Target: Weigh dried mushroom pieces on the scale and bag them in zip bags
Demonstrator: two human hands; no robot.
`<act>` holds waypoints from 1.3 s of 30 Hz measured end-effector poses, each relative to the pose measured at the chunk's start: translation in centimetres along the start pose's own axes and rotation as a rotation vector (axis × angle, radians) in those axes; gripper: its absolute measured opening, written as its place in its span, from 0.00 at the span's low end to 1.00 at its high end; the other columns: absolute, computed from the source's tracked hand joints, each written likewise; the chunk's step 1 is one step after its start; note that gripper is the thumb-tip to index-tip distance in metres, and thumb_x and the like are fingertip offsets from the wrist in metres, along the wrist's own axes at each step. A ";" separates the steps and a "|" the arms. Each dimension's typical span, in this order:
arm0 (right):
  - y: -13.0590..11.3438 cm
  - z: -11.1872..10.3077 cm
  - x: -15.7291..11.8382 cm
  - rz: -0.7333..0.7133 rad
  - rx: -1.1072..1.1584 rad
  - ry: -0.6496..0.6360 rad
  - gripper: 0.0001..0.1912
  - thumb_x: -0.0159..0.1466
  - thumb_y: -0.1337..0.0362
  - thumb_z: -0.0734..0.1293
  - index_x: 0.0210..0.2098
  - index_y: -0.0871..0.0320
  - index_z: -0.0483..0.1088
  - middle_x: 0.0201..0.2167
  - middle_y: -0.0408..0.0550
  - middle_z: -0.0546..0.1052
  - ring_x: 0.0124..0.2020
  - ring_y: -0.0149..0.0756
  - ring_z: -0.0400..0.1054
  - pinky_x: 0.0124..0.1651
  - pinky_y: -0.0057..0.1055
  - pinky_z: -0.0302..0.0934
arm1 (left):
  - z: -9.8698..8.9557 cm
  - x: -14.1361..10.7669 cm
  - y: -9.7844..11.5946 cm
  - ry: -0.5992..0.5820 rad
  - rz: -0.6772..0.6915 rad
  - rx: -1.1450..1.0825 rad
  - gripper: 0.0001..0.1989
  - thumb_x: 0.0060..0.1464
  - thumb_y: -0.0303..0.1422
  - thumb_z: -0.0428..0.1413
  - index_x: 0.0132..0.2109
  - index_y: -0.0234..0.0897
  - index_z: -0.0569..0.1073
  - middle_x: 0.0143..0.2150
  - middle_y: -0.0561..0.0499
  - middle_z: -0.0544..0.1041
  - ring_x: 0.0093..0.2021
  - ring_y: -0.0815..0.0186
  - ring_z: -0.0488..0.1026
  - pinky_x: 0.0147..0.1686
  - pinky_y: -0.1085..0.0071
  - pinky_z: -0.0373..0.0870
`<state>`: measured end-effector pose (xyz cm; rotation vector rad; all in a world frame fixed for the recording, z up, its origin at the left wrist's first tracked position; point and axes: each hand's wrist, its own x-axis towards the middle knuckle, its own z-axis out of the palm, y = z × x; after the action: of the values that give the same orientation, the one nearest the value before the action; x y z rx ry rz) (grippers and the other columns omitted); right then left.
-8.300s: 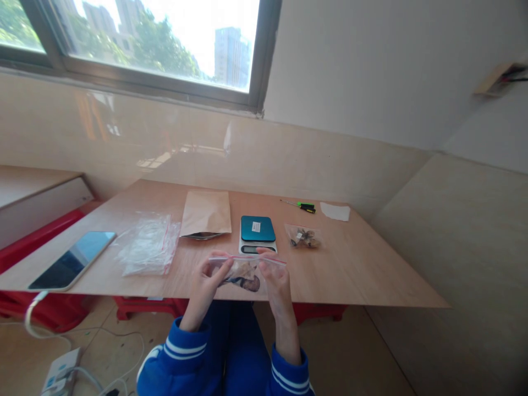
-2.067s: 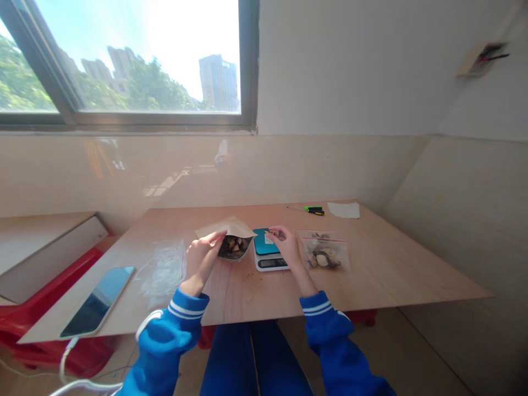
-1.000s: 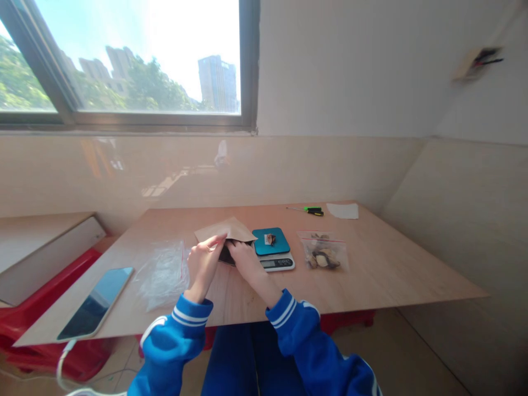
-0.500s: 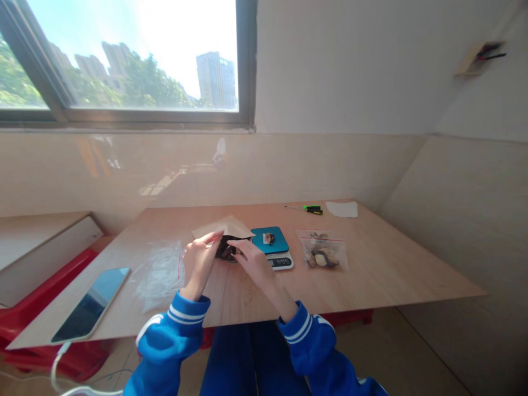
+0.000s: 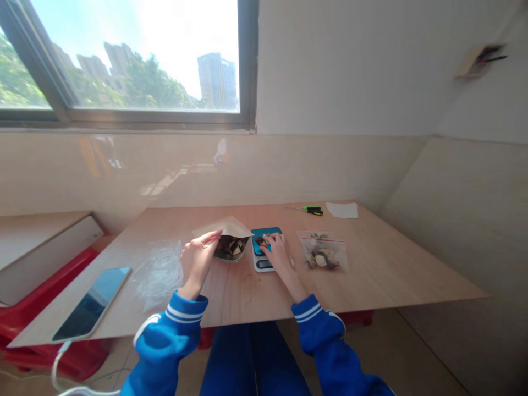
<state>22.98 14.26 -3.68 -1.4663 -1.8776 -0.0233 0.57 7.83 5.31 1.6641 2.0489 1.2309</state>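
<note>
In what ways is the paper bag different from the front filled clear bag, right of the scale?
The paper bag is tan and opaque outside, while the clear bag is see-through with a red strip along its top. The paper bag's mouth is held open by the left hand; the clear bag lies on the table, untouched. Both contain dark-and-pale pieces.

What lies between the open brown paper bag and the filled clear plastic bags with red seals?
In the head view, a white digital scale with a square teal platform; the right hand and a small dark-brown piece are over it.
</note>
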 end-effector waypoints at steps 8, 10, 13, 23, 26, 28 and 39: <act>-4.0 -2.6 -0.2 -0.118 0.200 0.141 0.12 0.67 0.66 0.59 0.44 0.58 0.72 0.40 0.54 0.73 0.45 0.42 0.65 0.49 0.39 0.61 | 0.0 0.0 -0.2 -0.003 -0.002 -0.017 0.13 0.54 0.43 0.55 0.44 0.53 0.80 0.40 0.56 0.83 0.44 0.59 0.79 0.40 0.69 0.71; -6.0 -3.0 -1.0 -0.272 0.346 0.072 0.12 0.68 0.68 0.57 0.43 0.58 0.71 0.39 0.50 0.74 0.44 0.38 0.67 0.49 0.36 0.62 | 0.2 -0.1 0.0 -0.016 -0.004 -0.010 0.13 0.54 0.44 0.54 0.44 0.53 0.80 0.39 0.55 0.83 0.43 0.58 0.79 0.40 0.68 0.71; -8.9 -2.5 -1.6 -0.464 0.268 -0.166 0.14 0.67 0.72 0.57 0.46 0.60 0.71 0.44 0.52 0.76 0.48 0.39 0.68 0.52 0.36 0.63 | 0.5 -0.4 0.3 -0.046 -0.008 0.010 0.14 0.55 0.44 0.53 0.45 0.53 0.80 0.36 0.54 0.83 0.40 0.58 0.79 0.38 0.67 0.70; -12.5 1.1 0.8 -0.082 -0.131 -0.375 0.15 0.62 0.77 0.63 0.48 0.72 0.71 0.43 0.70 0.78 0.45 0.53 0.74 0.46 0.43 0.68 | 0.7 -1.3 -0.1 -0.039 -0.013 -0.019 0.15 0.54 0.47 0.53 0.44 0.52 0.80 0.34 0.54 0.83 0.40 0.58 0.79 0.37 0.69 0.70; -12.5 1.3 1.1 -0.070 -0.155 -0.394 0.15 0.61 0.83 0.59 0.41 0.70 0.75 0.37 0.66 0.80 0.39 0.51 0.76 0.42 0.42 0.69 | 1.0 -1.4 -0.3 -0.044 -0.018 -0.055 0.15 0.54 0.47 0.54 0.43 0.52 0.80 0.35 0.55 0.83 0.39 0.59 0.79 0.36 0.70 0.70; -12.4 1.1 0.9 -0.089 -0.163 -0.395 0.16 0.61 0.83 0.59 0.39 0.68 0.76 0.35 0.64 0.80 0.38 0.51 0.76 0.43 0.42 0.69 | 1.0 -1.4 -0.3 -0.054 -0.019 -0.077 0.15 0.54 0.47 0.54 0.43 0.52 0.80 0.36 0.55 0.83 0.39 0.59 0.79 0.36 0.70 0.70; -12.6 0.1 -0.7 -0.170 0.026 -0.203 0.17 0.64 0.79 0.56 0.42 0.63 0.73 0.45 0.58 0.76 0.49 0.44 0.67 0.50 0.37 0.65 | 0.2 -0.7 0.5 -0.025 -0.043 -0.023 0.15 0.53 0.45 0.54 0.43 0.51 0.81 0.34 0.53 0.83 0.40 0.57 0.79 0.37 0.67 0.70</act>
<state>12.36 9.34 1.00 -1.3291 -2.1545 0.0707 1.28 7.30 5.32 1.6087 2.0369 1.2090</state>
